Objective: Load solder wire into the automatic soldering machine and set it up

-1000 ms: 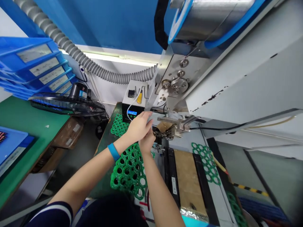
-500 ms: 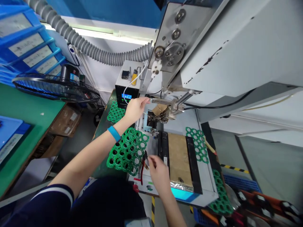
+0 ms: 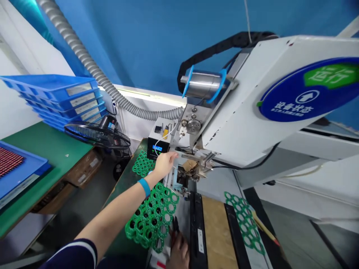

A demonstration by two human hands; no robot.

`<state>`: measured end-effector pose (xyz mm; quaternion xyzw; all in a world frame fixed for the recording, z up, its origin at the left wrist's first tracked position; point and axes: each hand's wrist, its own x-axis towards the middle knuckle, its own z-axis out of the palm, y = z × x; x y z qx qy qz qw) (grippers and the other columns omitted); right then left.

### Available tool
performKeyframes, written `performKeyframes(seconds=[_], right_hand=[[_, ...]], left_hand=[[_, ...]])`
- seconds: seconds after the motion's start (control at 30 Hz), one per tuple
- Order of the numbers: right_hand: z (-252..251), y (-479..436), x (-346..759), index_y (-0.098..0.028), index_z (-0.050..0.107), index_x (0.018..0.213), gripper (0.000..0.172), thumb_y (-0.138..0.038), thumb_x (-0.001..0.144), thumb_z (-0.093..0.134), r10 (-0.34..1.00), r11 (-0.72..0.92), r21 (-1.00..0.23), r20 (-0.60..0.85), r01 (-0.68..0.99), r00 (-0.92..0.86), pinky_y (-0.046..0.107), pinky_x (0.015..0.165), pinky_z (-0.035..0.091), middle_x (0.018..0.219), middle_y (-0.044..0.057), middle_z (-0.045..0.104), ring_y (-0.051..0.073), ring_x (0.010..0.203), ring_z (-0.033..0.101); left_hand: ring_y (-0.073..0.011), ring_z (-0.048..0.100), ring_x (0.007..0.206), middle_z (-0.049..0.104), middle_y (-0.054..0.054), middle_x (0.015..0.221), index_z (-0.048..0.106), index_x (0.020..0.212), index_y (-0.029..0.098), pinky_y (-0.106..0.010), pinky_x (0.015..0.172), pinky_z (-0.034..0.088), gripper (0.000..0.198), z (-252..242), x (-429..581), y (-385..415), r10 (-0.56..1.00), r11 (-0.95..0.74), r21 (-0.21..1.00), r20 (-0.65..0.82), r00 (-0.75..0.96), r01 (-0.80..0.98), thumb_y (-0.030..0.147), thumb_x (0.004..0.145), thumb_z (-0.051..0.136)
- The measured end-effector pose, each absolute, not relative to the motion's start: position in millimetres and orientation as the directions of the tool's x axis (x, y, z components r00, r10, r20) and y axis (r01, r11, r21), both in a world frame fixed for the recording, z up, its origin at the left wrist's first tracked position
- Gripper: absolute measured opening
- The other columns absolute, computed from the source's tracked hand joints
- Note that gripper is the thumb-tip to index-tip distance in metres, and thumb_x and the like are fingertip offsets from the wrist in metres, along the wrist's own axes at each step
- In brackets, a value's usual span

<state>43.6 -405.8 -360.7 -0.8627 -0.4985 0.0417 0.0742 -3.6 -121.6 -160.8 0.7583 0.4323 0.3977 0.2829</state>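
My left hand (image 3: 165, 165), with a blue band on its wrist, reaches to the soldering head (image 3: 193, 168) of a bench machine. Its thumb and fingers are pinched together beside the metal bracket; what they hold, if anything, is too small to make out. A thin white tube (image 3: 161, 141) loops down behind this hand. Low in the picture, my right hand (image 3: 178, 252) is closed around the red handles of small pliers (image 3: 175, 225), whose dark jaws point away from me. Stacked green ring-patterned panels (image 3: 151, 218) lie left of the pliers.
A brown-topped slide (image 3: 217, 228) with black rails runs beside my right hand. More green panels (image 3: 244, 220) lie to its right. A controller box (image 3: 157, 144) stands behind my left hand. Leftward are a fan (image 3: 98, 134) and blue trays (image 3: 61, 97). A solder spool (image 3: 204, 84) hangs above.
The view has tilted up, bringing the spool and round status sign into sight. My right hand has moved onto the pliers' handles. My left hand stays by the soldering head.
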Motion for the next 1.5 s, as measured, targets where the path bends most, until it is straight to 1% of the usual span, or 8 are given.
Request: performKeyframes(seconds=[0.23, 0.37, 0.53, 0.67, 0.8, 1.07, 1.3, 1.5], right_hand=[[-387.3, -396.0, 38.7, -0.006, 0.060, 0.109, 0.039, -0.015, 0.084, 0.033, 0.760, -0.618, -0.026, 0.237, 0.786, 0.605, 0.038, 0.066, 0.049, 0.101, 0.023, 0.061, 0.028, 0.074, 0.065], [-401.2, -400.7, 34.7, -0.010, 0.056, 0.111, 0.036, -0.017, 0.086, 0.032, 0.704, -0.614, -0.176, 0.319, 0.769, 0.635, 0.038, 0.059, 0.048, 0.097, 0.020, 0.059, 0.029, 0.075, 0.063], [-405.8, -408.5, 25.3, -0.016, 0.039, 0.126, 0.042, -0.014, 0.086, 0.027, 0.649, -0.474, -0.417, 0.430, 0.776, 0.628, 0.042, 0.071, 0.049, 0.107, 0.019, 0.052, 0.032, 0.097, 0.057], [-372.6, -398.2, 31.8, -0.005, 0.036, 0.126, 0.043, -0.015, 0.087, 0.022, 0.718, -0.392, -0.476, 0.378, 0.788, 0.585, 0.045, 0.078, 0.047, 0.100, 0.022, 0.054, 0.032, 0.094, 0.056], [-276.5, -358.8, 50.1, -0.008, 0.039, 0.126, 0.043, -0.031, 0.090, 0.032, 0.816, -0.262, -0.497, 0.344, 0.827, 0.465, 0.039, 0.079, 0.048, 0.108, 0.020, 0.056, 0.028, 0.097, 0.056], [-85.2, -243.2, 68.9, 0.002, 0.039, 0.130, 0.047, -0.015, 0.086, 0.034, 0.930, -0.324, -0.034, 0.169, 0.945, 0.325, 0.040, 0.081, 0.044, 0.111, 0.022, 0.056, 0.032, 0.097, 0.055], [-84.8, -223.7, 62.2, 0.001, 0.042, 0.126, 0.047, -0.012, 0.082, 0.038, 0.937, -0.302, 0.018, 0.190, 0.953, 0.293, 0.038, 0.082, 0.044, 0.109, 0.021, 0.057, 0.031, 0.099, 0.056], [-75.7, -216.0, 54.1, 0.000, 0.038, 0.129, 0.047, -0.008, 0.083, 0.033, 0.943, -0.331, 0.007, 0.042, 0.943, 0.331, 0.033, 0.077, 0.045, 0.112, 0.021, 0.056, 0.028, 0.099, 0.058]], left_hand=[[-0.0150, 0.068, 0.078, 0.073, -0.002, 0.088, 0.067, 0.094, 0.019, -0.022, 0.071, 0.049, 0.028, -163.3, -2.8, -121.1, 0.897, -0.437, 0.778, 0.337, 0.288, 0.451, 0.023, 0.090, 0.040], [-0.0142, 0.066, 0.068, 0.073, -0.002, 0.087, 0.067, 0.095, 0.019, -0.022, 0.065, 0.048, 0.028, -162.9, -1.5, -121.7, 0.902, -0.428, 0.770, 0.328, 0.283, 0.474, 0.023, 0.090, 0.040], [-0.0149, 0.067, 0.074, 0.073, -0.003, 0.088, 0.066, 0.097, 0.019, -0.023, 0.068, 0.049, 0.027, -162.7, 0.1, -121.2, 0.908, -0.415, 0.767, 0.314, 0.277, 0.490, 0.023, 0.090, 0.040], [-0.0166, 0.068, 0.081, 0.073, -0.004, 0.089, 0.065, 0.098, 0.019, -0.024, 0.071, 0.050, 0.028, -163.4, 1.0, -119.3, 0.910, -0.409, 0.767, 0.308, 0.277, 0.493, 0.022, 0.090, 0.039], [-0.0174, 0.068, 0.085, 0.073, -0.003, 0.092, 0.065, 0.100, 0.019, -0.025, 0.074, 0.049, 0.027, -163.1, 0.0, -119.6, 0.905, -0.419, 0.761, 0.309, 0.291, 0.495, 0.019, 0.088, 0.040], [-0.0184, 0.068, 0.084, 0.073, -0.003, 0.092, 0.066, 0.095, 0.021, -0.025, 0.074, 0.049, 0.027, -160.6, -2.0, -124.7, 0.906, -0.417, 0.746, 0.294, 0.306, 0.518, 0.020, 0.089, 0.040], [-0.0177, 0.067, 0.080, 0.073, -0.004, 0.088, 0.067, 0.089, 0.021, -0.024, 0.070, 0.047, 0.027, -157.9, -2.3, -125.8, 0.912, -0.403, 0.738, 0.269, 0.311, 0.542, 0.019, 0.088, 0.040], [-0.0186, 0.067, 0.080, 0.072, -0.007, 0.087, 0.067, 0.088, 0.020, -0.025, 0.070, 0.046, 0.028, -163.7, -3.1, -123.3, 0.920, -0.379, 0.748, 0.242, 0.307, 0.545, 0.022, 0.089, 0.039]])
